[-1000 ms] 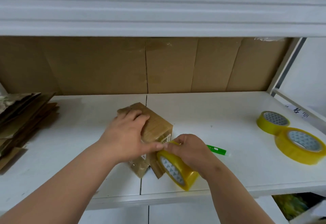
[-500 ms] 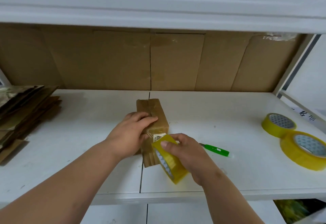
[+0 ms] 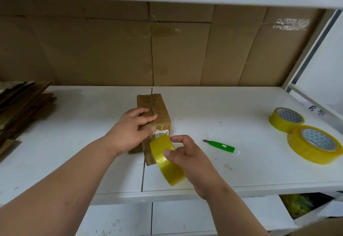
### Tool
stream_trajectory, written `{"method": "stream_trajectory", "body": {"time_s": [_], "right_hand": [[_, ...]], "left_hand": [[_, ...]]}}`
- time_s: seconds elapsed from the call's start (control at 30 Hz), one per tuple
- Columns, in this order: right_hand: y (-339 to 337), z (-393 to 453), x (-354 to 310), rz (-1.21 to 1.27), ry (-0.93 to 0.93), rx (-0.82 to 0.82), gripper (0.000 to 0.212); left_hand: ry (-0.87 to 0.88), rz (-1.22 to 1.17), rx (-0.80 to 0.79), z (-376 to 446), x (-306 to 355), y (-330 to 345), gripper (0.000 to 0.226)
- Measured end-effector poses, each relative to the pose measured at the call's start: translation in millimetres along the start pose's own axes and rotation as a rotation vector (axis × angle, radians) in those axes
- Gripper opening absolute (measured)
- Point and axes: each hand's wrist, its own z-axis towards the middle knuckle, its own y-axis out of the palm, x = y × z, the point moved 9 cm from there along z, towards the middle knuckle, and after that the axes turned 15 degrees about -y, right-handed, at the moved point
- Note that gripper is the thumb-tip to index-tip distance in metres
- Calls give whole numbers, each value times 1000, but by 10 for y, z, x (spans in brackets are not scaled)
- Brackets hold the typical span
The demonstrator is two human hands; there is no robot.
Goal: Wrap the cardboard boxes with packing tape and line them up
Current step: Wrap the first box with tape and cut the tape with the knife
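A small brown cardboard box (image 3: 159, 105) lies lengthwise on the white shelf (image 3: 213, 109), its near end flaps sticking out toward me. My left hand (image 3: 130, 130) rests on top of the box near its front, fingers laid flat over the seam. My right hand (image 3: 187, 159) grips a yellow packing tape roll (image 3: 165, 159) by its rim, thumb on its outer face, right at the box's near end. A white label (image 3: 161, 135) shows on the box's front corner.
A green utility knife (image 3: 220, 144) lies right of the box. Two more yellow tape rolls (image 3: 286, 119) (image 3: 315, 144) sit at the shelf's right end. Flattened cardboard (image 3: 20, 109) is stacked at the left. Cardboard sheets (image 3: 167, 50) line the back wall.
The box was turned from a diagonal to pointing straight away from me. My right hand drew the tape roll toward me, and my left hand stayed on the box top.
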Motion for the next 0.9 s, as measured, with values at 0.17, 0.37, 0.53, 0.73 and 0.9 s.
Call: {"method": "stream_trajectory", "body": {"time_s": [0.17, 0.37, 0.53, 0.73, 0.9], "right_hand": [[-88, -61, -12, -38, -39, 14, 21], [-153, -76, 44, -58, -96, 17, 17], [-208, -58, 94, 31, -117, 20, 23], [-250, -38, 139, 75, -114, 0, 38], [-256, -14, 98, -22, -122, -52, 29]], "left_hand": [[-102, -29, 146, -104, -48, 0, 53], [-235, -162, 113, -239, -24, 116, 63], [-331, -399, 253, -344, -68, 17, 71], [-510, -667, 141, -405, -212, 300, 30], [-632, -850, -28, -402, -262, 479, 25]]}}
